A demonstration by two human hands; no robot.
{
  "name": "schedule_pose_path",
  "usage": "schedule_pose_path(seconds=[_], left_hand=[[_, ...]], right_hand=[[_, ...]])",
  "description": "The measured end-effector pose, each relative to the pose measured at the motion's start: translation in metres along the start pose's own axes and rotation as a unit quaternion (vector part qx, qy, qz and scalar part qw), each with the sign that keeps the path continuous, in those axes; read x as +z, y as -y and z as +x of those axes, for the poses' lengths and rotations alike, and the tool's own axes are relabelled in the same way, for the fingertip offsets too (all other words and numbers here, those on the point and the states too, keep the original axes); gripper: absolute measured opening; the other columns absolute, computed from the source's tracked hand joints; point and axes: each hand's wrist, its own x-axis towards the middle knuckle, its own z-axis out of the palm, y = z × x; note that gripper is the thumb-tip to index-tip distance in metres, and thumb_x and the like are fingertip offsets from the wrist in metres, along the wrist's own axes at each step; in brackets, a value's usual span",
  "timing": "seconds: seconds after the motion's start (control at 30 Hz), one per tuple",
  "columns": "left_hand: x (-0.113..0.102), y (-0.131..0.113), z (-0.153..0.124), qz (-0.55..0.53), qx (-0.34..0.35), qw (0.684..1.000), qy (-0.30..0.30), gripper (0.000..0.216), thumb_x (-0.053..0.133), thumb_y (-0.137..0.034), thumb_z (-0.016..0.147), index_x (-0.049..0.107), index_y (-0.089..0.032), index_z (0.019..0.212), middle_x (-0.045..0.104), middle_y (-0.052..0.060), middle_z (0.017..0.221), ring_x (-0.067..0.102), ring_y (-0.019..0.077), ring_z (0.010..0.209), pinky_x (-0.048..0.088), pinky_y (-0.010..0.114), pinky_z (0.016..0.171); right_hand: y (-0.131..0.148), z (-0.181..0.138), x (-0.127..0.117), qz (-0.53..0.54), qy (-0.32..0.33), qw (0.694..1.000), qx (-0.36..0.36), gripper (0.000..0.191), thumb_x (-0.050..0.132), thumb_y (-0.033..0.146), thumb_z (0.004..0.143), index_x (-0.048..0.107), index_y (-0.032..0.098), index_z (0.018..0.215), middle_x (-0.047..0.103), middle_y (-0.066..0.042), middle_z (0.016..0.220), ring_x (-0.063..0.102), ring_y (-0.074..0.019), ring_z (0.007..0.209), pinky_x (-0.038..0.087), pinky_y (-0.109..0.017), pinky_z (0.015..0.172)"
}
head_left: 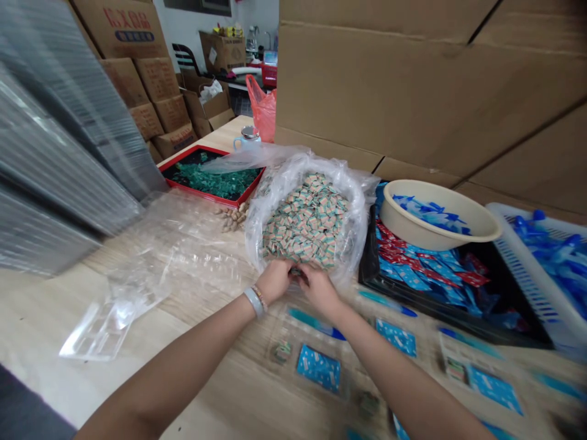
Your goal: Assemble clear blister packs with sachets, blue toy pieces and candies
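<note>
My left hand (274, 281), with a pale bangle and a beaded bracelet on its wrist, meets my right hand (318, 288) at the near rim of a clear plastic bag (258, 214). The bag lies rolled open and is full of small tan-and-green pieces (309, 217). Fingers of both hands are bent and pinched together around a few of these pieces, partly hidden by the fingers. Below my right forearm, clear plastic trays hold a blue sachet (318, 368), a teal-and-blue item (316, 324) and a small greenish stack (282, 351), all blurred.
Left are a red-rimmed tray (208, 194) of green pieces, loose clear blister trays (98, 330) and tall stacked grey trays (59, 140). Right stand a cream basin (440, 235), a black tray (458, 327) of red and blue sachets, and a white basket (523, 269). Cardboard (413, 91) walls the back.
</note>
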Motion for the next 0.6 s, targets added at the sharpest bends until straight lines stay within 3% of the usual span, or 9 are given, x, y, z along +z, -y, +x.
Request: schedule_pose_path(seconds=[0.17,0.3,0.6], left_hand=[[-0.001,-0.001,0.000,0.022,0.006,1.000,-0.005,0.019,0.045,-0.009,0.072,0.063,-0.012,0.077,0.065,0.009,0.081,0.058,0.0181,0.077,0.043,0.027,0.071],[-0.006,-0.002,-0.002,-0.038,0.034,0.999,0.017,0.021,0.043,-0.013,0.076,0.064,-0.013,0.076,0.066,0.006,0.078,0.058,0.0159,0.073,0.042,0.024,0.068],[-0.003,-0.002,0.007,-0.044,-0.065,0.997,-0.003,0.021,0.046,-0.012,0.074,0.066,-0.013,0.079,0.067,0.005,0.078,0.058,0.0147,0.073,0.044,0.025,0.070]], right_hand=[[0.006,-0.004,0.004,-0.042,-0.015,0.998,0.038,0.025,0.041,0.008,0.074,0.056,0.014,0.094,0.058,-0.010,0.089,0.050,-0.0192,0.087,0.039,-0.030,0.077],[0.009,-0.007,0.006,-0.067,-0.039,0.997,0.023,0.022,0.041,0.008,0.074,0.057,0.016,0.086,0.057,-0.009,0.085,0.048,-0.0202,0.086,0.038,-0.031,0.077],[-0.001,-0.003,0.011,-0.032,-0.066,0.997,0.019,0.016,0.045,0.011,0.071,0.055,0.017,0.082,0.055,-0.007,0.081,0.048,-0.0194,0.082,0.038,-0.031,0.073]])
